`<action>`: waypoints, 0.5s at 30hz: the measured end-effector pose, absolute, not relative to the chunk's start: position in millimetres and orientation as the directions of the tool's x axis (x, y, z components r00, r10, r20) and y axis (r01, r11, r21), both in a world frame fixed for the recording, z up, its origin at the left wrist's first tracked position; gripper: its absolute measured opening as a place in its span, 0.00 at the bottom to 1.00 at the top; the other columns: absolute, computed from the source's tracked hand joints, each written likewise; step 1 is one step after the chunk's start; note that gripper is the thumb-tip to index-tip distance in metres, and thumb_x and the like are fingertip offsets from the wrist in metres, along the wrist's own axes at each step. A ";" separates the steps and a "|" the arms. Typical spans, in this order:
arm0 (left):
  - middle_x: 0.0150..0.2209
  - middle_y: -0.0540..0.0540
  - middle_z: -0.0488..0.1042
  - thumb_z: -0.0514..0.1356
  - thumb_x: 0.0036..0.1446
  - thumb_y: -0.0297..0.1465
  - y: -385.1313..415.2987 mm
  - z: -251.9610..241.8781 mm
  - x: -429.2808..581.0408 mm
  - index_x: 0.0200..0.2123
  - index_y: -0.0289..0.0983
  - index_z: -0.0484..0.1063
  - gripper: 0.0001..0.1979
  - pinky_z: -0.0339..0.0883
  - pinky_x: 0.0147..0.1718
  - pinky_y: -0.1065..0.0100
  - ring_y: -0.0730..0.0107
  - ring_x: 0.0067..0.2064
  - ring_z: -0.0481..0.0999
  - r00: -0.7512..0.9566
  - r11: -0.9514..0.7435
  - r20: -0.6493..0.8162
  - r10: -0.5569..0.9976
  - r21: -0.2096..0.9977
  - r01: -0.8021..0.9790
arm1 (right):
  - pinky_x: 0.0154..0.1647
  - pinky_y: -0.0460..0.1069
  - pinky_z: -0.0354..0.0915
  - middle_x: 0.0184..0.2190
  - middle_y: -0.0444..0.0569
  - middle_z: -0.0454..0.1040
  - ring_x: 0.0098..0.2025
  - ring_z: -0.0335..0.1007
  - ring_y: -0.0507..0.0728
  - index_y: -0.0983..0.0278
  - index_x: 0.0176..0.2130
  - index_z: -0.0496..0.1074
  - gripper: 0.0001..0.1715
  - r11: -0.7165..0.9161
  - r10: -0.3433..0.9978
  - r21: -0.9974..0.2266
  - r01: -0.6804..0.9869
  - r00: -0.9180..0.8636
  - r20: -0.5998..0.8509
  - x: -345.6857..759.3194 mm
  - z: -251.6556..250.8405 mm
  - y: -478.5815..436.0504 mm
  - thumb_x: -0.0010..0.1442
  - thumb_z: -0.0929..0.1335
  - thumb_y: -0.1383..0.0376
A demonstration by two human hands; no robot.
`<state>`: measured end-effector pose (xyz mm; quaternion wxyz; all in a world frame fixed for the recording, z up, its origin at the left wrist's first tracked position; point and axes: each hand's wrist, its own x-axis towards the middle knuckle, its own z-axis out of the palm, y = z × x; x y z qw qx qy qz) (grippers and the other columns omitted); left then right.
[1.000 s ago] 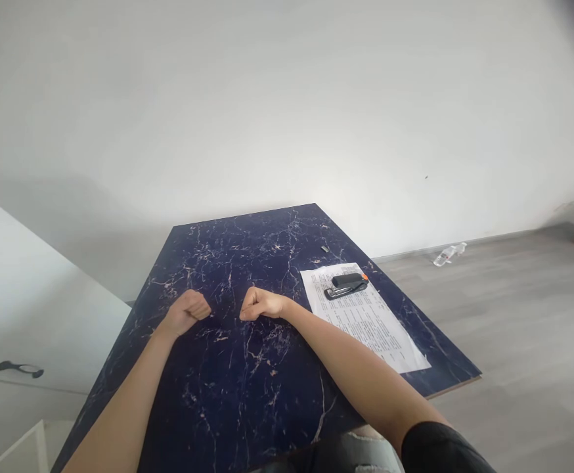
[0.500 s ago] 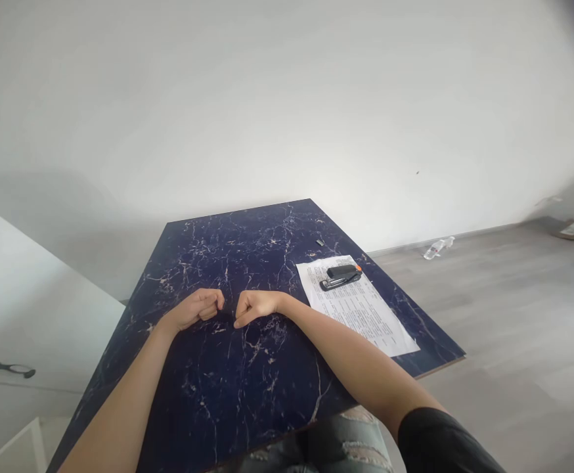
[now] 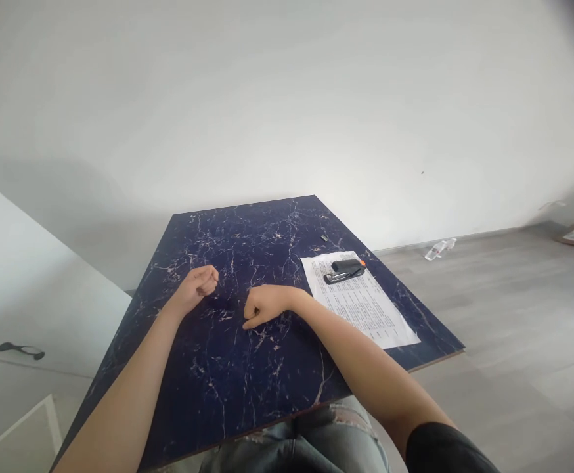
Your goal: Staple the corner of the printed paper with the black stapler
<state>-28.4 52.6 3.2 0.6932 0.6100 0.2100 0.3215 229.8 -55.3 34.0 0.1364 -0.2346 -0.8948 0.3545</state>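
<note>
Moved: the fists, nearly touching half a second ago, are now apart.
Left hand [image 3: 197,286]: curled shut, nothing seen in it, over the blue marbled tabletop [image 3: 247,381].
Right hand [image 3: 263,306]: closed fist, nothing seen in it, resting on the tabletop.
Stapler [image 3: 346,269]: black, lying on the printed sheet [image 3: 366,312], near the right hand but apart from it.

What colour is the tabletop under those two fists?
The tabletop is dark navy blue with thin white marble-like veins, shown best in the head view.

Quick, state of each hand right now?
Left hand: closed fist, nothing visible in it.
Right hand: closed fist on the table, nothing visible in it.
</note>
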 end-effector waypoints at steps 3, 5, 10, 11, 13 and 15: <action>0.18 0.59 0.45 0.67 0.63 0.37 61.0 6.1 -34.4 0.28 0.34 0.74 0.14 0.47 0.18 0.76 0.80 0.19 0.45 0.517 0.087 0.149 0.843 0.910 -0.405 | 0.37 0.48 0.60 0.26 0.41 0.69 0.29 0.61 0.50 0.63 0.26 0.68 0.26 0.605 0.688 -0.628 0.489 -0.719 0.103 275.7 65.9 -66.0 0.66 0.70 0.48; 0.18 0.58 0.46 0.63 0.65 0.32 67.5 9.1 -42.6 0.27 0.33 0.73 0.13 0.47 0.17 0.76 0.79 0.18 0.45 0.387 0.109 0.103 0.916 0.866 -0.488 | 0.46 0.52 0.66 0.37 0.48 0.77 0.38 0.71 0.55 0.62 0.36 0.75 0.21 0.475 0.870 -0.632 0.612 -0.433 0.234 323.2 86.7 -80.3 0.67 0.69 0.47; 0.16 0.57 0.47 0.55 0.68 0.27 83.2 13.8 -86.6 0.26 0.34 0.68 0.15 0.44 0.15 0.74 0.79 0.16 0.47 0.085 0.076 -0.026 0.996 0.744 -0.664 | 0.66 0.66 0.62 0.67 0.55 0.68 0.67 0.64 0.70 0.54 0.63 0.73 0.42 0.126 0.992 -0.546 0.828 -0.104 0.071 446.9 93.7 -133.7 0.55 0.77 0.44; 0.16 0.57 0.47 0.53 0.68 0.27 85.4 13.8 -97.5 0.26 0.35 0.66 0.15 0.45 0.15 0.74 0.79 0.16 0.48 0.041 0.039 -0.014 0.999 0.701 -0.712 | 0.66 0.67 0.62 0.69 0.55 0.66 0.68 0.62 0.72 0.53 0.66 0.71 0.47 0.072 0.995 -0.525 0.848 -0.101 -0.026 464.3 87.8 -143.6 0.53 0.78 0.45; 0.17 0.57 0.47 0.50 0.69 0.28 88.3 13.1 -116.5 0.26 0.36 0.64 0.16 0.46 0.16 0.73 0.78 0.17 0.49 -0.040 -0.050 0.029 0.999 0.603 -0.796 | 0.65 0.67 0.64 0.68 0.55 0.68 0.67 0.65 0.74 0.53 0.69 0.67 0.51 0.011 0.980 -0.500 0.866 -0.108 -0.165 486.8 74.2 -157.9 0.52 0.78 0.45; 0.17 0.57 0.46 0.48 0.70 0.31 89.0 12.4 -128.5 0.26 0.38 0.60 0.17 0.46 0.16 0.73 0.77 0.17 0.49 -0.135 -0.147 0.062 0.989 0.512 -0.846 | 0.62 0.65 0.66 0.63 0.55 0.74 0.63 0.70 0.73 0.54 0.69 0.68 0.47 0.013 0.980 -0.483 0.875 -0.107 -0.168 493.9 62.1 -162.8 0.55 0.76 0.46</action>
